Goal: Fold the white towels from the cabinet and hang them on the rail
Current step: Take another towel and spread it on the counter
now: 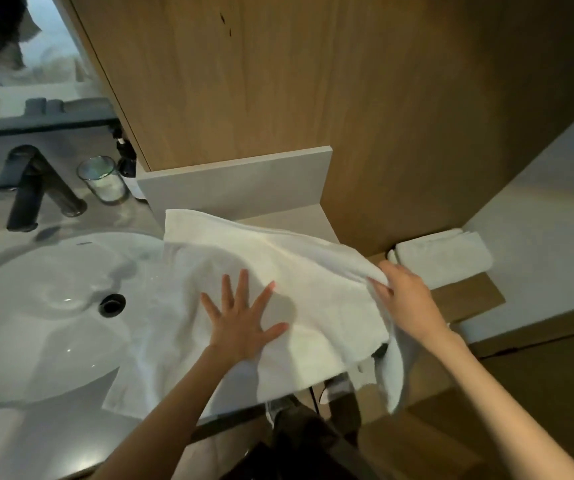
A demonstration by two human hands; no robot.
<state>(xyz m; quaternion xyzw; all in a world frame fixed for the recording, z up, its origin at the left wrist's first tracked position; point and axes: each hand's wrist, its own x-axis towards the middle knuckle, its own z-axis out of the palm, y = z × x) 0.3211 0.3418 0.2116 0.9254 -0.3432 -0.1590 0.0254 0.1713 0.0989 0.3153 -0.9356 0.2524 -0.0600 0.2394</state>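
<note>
A white towel (230, 258) lies spread over the counter, partly covering the right side of the basin, with its right end hanging over the counter's edge. My left hand (242, 318) presses flat on its middle, fingers spread. My right hand (405, 297) pinches the towel's right edge and lifts it a little. Another white towel (443, 258), folded, lies on a wooden shelf (469, 299) at the right. No rail is in view.
A white basin (36, 323) with a dark drain (112, 305) fills the left. Behind it stand a black tap (26, 188) and a glass (102, 180). A wooden cabinet panel (278, 81) rises behind the counter. A white wall (555, 220) is at the right.
</note>
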